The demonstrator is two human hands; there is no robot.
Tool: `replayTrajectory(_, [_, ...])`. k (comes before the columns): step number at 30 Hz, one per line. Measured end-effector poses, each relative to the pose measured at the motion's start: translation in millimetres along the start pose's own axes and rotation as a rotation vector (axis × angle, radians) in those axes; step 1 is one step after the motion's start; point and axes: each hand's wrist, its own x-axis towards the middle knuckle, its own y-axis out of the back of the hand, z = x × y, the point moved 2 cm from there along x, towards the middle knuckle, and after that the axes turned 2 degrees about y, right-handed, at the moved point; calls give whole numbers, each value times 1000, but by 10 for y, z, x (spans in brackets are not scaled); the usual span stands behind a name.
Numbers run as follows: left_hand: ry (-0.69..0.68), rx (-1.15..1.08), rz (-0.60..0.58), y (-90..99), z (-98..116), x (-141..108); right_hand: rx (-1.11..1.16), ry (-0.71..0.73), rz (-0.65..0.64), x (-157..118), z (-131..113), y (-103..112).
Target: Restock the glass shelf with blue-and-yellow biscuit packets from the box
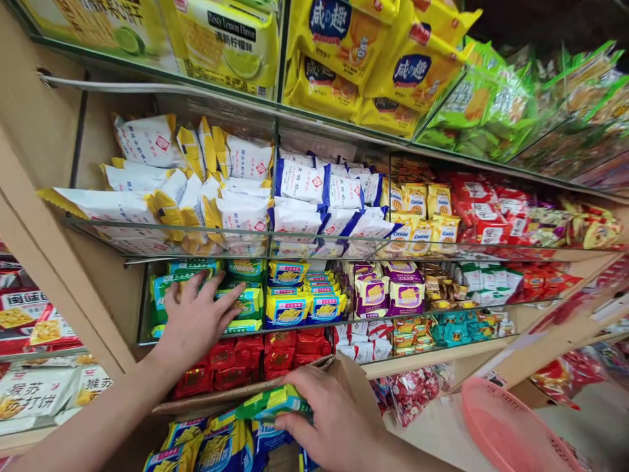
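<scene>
My left hand [199, 314] reaches into a shelf compartment, its fingers spread over green cracker packets [240, 298]. Above an open cardboard box [351, 387], my right hand [329, 413] grips a green and yellow cracker packet [275, 402] between thumb and fingers. Blue and yellow cracker packets [221, 449] lie in the box beneath it. Similar blue and yellow packets [289, 307] are stacked in the compartment to the right of my left hand.
Glass dividers split the shelves. White and yellow packets [240, 210] fill the shelf above, and purple packets [388, 295] stand further right. Red packets [230, 360] lie below, behind the box. A pink plastic basket [511, 426] is at lower right. A wooden post [54, 275] rises at left.
</scene>
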Motion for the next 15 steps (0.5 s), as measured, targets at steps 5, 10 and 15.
replayTrajectory(5, [-95, -72, -31, -80, -26, 8, 144, -59, -19, -210, 274, -179])
replayTrajectory(10, [-179, -98, -6, -154, -37, -3, 177, -165, -77, -295, 472, -288])
replayTrajectory(15, [-236, -122, 3, -187, -51, -42, 186, -254, -142, -329, 521, -309])
